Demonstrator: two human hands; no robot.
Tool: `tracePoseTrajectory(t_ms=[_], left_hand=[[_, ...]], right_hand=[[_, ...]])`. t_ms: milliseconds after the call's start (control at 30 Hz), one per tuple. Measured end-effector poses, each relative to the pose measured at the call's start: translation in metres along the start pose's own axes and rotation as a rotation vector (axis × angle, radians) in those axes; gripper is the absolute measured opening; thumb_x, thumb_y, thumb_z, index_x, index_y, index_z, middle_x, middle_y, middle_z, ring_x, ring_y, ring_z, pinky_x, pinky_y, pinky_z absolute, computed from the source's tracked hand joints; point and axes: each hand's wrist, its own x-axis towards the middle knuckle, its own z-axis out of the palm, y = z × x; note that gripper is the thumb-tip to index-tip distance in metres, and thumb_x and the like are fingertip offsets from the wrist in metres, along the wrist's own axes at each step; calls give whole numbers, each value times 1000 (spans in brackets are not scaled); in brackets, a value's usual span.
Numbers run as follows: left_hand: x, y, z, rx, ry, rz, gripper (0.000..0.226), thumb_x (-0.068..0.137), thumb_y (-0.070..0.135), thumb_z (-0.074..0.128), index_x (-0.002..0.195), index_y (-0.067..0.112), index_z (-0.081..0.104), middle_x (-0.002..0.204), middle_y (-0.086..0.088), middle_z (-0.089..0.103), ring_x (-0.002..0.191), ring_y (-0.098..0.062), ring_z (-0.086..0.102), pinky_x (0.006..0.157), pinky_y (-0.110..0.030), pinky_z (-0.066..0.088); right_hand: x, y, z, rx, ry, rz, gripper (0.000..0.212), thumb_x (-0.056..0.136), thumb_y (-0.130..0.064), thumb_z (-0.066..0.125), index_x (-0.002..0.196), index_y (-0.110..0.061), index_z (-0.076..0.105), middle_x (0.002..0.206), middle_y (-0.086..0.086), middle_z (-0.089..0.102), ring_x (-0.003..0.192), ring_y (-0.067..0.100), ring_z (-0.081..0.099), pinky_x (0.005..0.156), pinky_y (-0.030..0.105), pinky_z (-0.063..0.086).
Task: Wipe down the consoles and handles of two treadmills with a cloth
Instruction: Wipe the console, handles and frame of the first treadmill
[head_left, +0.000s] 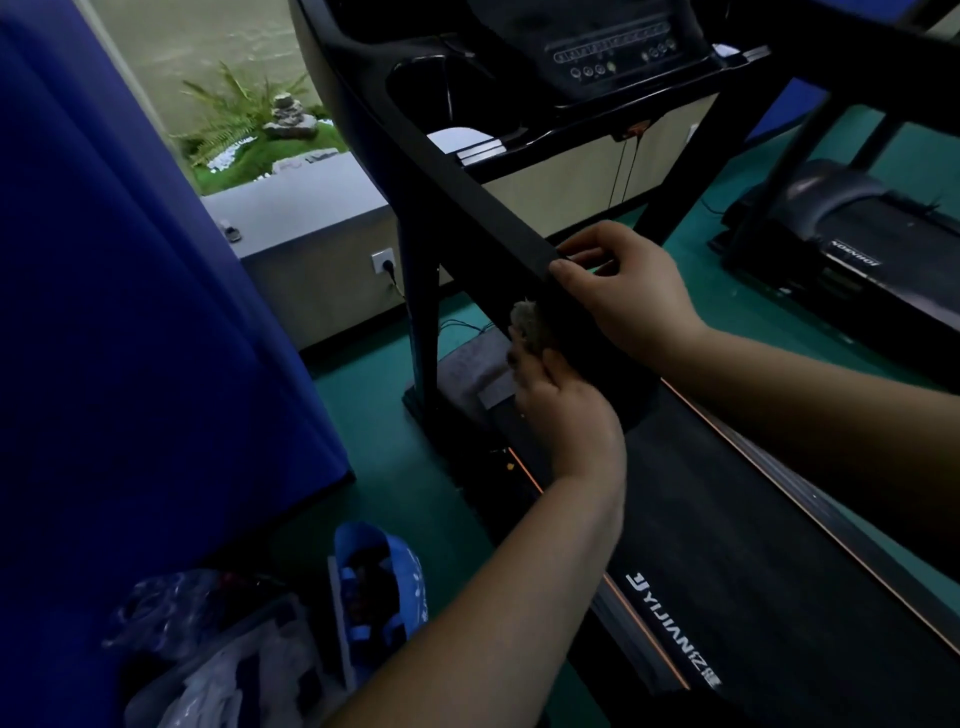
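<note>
Black foam covers the left handle (467, 192) of the near treadmill (727, 519), and this handle is the item under work. The right hand (623, 296) grips the handle's near end, with its fingers (602, 240) curled over the top and the thumb set against the near face. The left hand (566, 415) sits just below and holds a grey cloth (525, 325) bunched at its fingertips, pressed to the lower side of the handle. The individual fingers of that hand are mostly hidden behind its back. Judgement: the step in hand is the wiping of this handle, at its near end. The next move calls for the cloth to be drawn along the bar towards the console (618, 52), kept in firm contact on the underside, with the right hand steadying or shifting clear. Count: two treadmills, the near one and a second treadmill (852, 244) well apart on the right; one cloth; one console in view; one handle under the hands, plus a dark bar (883, 78) at upper right, judged to be the opposite handle. On the green floor (415, 493) beside a blue curtain (130, 286) lie one blue bag (382, 577) and several plastic bags (208, 639), number unclear.
</note>
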Motion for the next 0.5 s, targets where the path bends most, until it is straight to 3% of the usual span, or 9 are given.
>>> tracePoseTrajectory(t_ms=[100, 233, 300, 400, 500], left_hand=[[-18, -1, 0, -3, 44, -5, 40, 101, 23, 38, 140, 23, 44, 131, -13, 56, 119, -28, 54, 102, -38, 41], [-35, 4, 2, 15, 52, -32, 39, 101, 22, 36, 140, 22, 44, 131, -11, 57, 119, -27, 55, 99, -34, 42], [-43, 3, 1, 30, 48, -47, 39, 100, 26, 37, 137, 23, 46, 127, -12, 60, 114, -31, 58, 98, -37, 45], [-59, 5, -2, 0, 0, -171, 36, 98, 32, 38, 131, 30, 49, 120, -21, 63, 109, -42, 59, 97, -53, 47], [-79, 16, -14, -90, -40, -297, 30, 99, 31, 39, 124, 22, 55, 90, -11, 65, 78, -28, 63, 76, -40, 51]], right_hand=[[0, 3, -2, 23, 3, -6, 20, 87, -42, 63, 104, -31, 62, 95, -16, 62, 83, -1, 60, 65, 20, 50], [-1, 4, -3, 34, -20, -36, 23, 88, -40, 62, 108, -28, 62, 90, -17, 60, 80, -4, 58, 61, 14, 46], [0, 4, -4, 34, -33, -50, 24, 89, -40, 61, 109, -27, 62, 93, -14, 61, 82, -3, 59, 63, 16, 49], [-3, 3, -8, 28, -73, -41, 26, 89, -40, 59, 110, -25, 61, 96, -10, 64, 82, 4, 62, 69, 25, 55], [-16, 6, -18, -28, -80, -38, 31, 90, -46, 54, 109, -22, 62, 96, -8, 65, 80, 7, 62, 69, 28, 55]])
